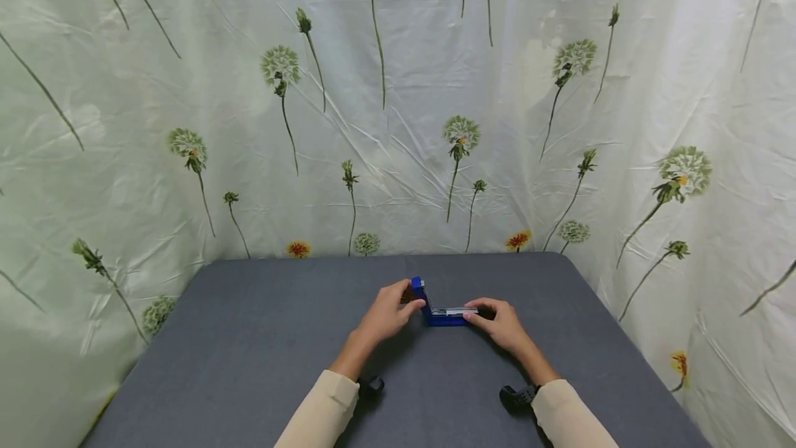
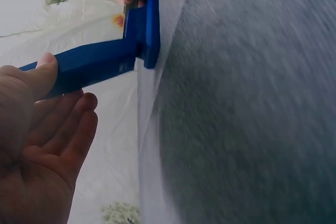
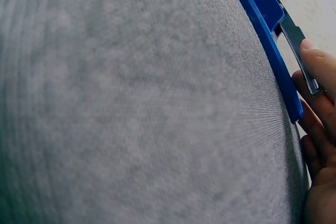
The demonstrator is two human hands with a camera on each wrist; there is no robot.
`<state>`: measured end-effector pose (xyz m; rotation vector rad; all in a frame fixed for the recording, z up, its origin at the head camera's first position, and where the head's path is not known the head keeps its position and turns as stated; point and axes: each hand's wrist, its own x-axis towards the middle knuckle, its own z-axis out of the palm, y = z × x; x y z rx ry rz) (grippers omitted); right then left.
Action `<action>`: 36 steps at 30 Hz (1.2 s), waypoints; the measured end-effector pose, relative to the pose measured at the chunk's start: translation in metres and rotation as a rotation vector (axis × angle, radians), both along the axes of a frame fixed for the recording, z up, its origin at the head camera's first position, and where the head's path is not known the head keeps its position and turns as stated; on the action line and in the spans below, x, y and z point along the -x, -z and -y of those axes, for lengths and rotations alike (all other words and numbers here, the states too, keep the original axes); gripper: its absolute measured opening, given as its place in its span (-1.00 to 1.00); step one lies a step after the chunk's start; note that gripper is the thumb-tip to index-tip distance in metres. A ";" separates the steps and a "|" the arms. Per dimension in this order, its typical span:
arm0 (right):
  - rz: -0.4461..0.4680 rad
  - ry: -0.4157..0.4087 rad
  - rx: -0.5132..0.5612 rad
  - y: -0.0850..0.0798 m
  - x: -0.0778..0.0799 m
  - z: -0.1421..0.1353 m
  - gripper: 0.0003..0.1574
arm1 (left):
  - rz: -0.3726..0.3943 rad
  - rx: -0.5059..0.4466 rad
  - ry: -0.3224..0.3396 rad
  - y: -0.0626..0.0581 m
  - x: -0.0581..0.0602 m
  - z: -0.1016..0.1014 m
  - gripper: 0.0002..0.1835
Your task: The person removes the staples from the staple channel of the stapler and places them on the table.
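Note:
A blue stapler point(image 1: 446, 321) is opened wide, its base along the table and its top arm point(image 2: 97, 61) swung up at the left. My left hand point(image 1: 385, 311) pinches this raised arm, thumb on one side and fingers behind it. At the right end, my right hand point(image 1: 502, 325) holds the metal staple magazine point(image 3: 295, 38) between thumb and fingers. In the right wrist view the magazine stands at an angle above the blue base point(image 3: 273, 61), with a gap between them toward its free end.
The stapler sits on a dark grey cloth-covered table point(image 1: 261, 365). Behind the table and at its sides hangs a pale curtain point(image 1: 398, 144) printed with dandelions. Dark straps point(image 1: 519, 398) circle both wrists below cream sleeves point(image 1: 569, 410).

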<state>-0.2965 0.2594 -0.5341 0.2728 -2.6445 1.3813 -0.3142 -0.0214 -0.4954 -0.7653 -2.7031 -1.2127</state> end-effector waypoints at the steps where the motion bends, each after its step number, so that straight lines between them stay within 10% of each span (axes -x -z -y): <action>1: -0.003 -0.003 0.001 0.000 0.000 0.000 -0.69 | -0.002 -0.001 0.000 0.001 0.000 0.003 -0.76; 36: 0.000 -0.007 0.008 0.000 -0.003 0.002 -0.67 | 0.053 0.084 -0.075 0.017 0.004 0.043 -0.58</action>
